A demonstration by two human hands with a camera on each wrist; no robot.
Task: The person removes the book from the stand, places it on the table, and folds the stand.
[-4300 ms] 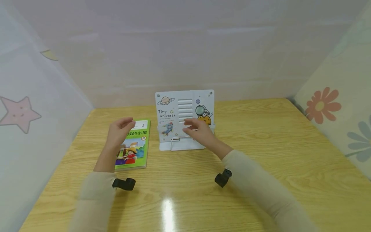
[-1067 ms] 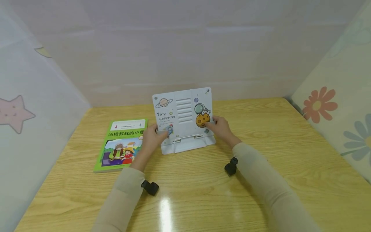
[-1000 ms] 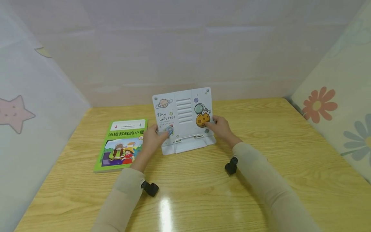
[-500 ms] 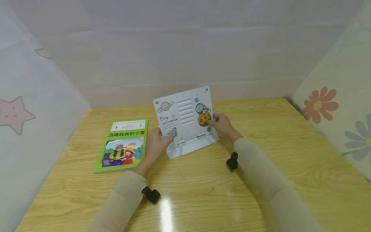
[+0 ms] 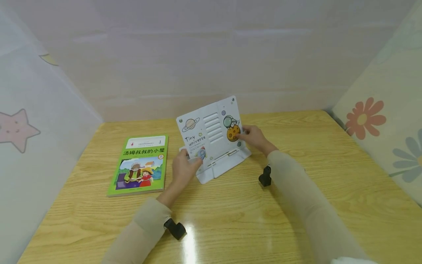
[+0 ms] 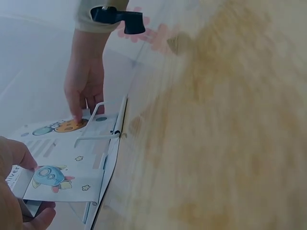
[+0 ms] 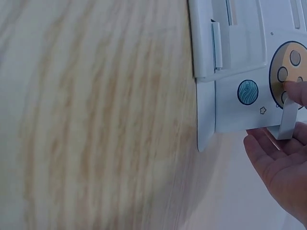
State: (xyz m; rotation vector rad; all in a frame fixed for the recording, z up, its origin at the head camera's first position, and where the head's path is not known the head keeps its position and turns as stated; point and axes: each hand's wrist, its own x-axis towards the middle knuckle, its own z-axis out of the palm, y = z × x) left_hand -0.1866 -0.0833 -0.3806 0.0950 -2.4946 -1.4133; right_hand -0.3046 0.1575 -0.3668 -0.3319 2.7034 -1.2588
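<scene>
A white book stand (image 5: 214,135) with space drawings and the words "Tiny universe" stands propped on the table, turned at an angle. My left hand (image 5: 185,167) grips its lower left edge, thumb on the front by the rocket. On the other side my right hand (image 5: 256,138) pinches the right edge, thumb over the orange moon. The right wrist view shows that hand (image 7: 283,163) with its fingers behind the panel, next to a small white side tab (image 7: 286,120). In the left wrist view, a wire holder (image 6: 96,136) sticks out from the stand's front.
A green picture book (image 5: 140,165) lies flat on the wooden table (image 5: 230,220), left of the stand. A pale cloth wall (image 5: 211,55) rises behind the table, with patterned cloth at both sides.
Earlier both hands hovered apart from the stand; now they hold its two sides. The stand has rotated, its left side coming nearer and its right side going back. The green book stays put.
</scene>
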